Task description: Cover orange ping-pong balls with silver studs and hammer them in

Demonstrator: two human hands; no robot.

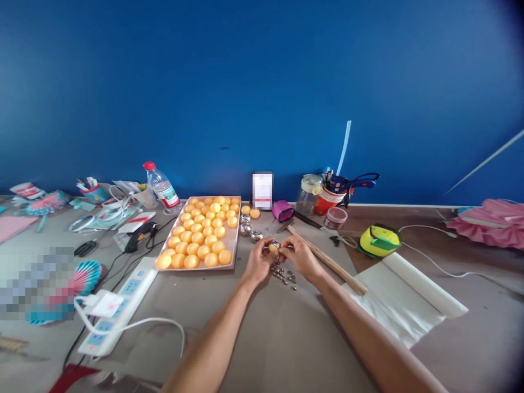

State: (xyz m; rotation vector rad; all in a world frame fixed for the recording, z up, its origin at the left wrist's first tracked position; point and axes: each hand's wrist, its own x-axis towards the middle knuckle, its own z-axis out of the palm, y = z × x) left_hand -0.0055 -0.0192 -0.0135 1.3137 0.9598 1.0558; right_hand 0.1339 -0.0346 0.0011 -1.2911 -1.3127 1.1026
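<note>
Ball (274, 246): one, orange, part silvery; I see it raised above the table (268, 338), between both hands.
Left hand (257, 262): fingers closed around the ball's near-left side, grasping it.
Right hand (302, 254): fingertips closed on the other side; whether they also pinch a metal piece, I cannot tell from my feed.
Loose metal pieces (282, 275): small, shiny, scattered below the hands; a lowered hand could, I judge, send some rolling.
Silvery balls (245, 229): three, beside the tray (231, 239); a knuckle could set them rolling.
Orange balls (197, 238): many, spread in the tray; a jolt to its wall might shift them.
Grip: my chief worry; the ball could slip if either set of fingers eased early, and hard pressing might dislodge its silvery covering.
</note>
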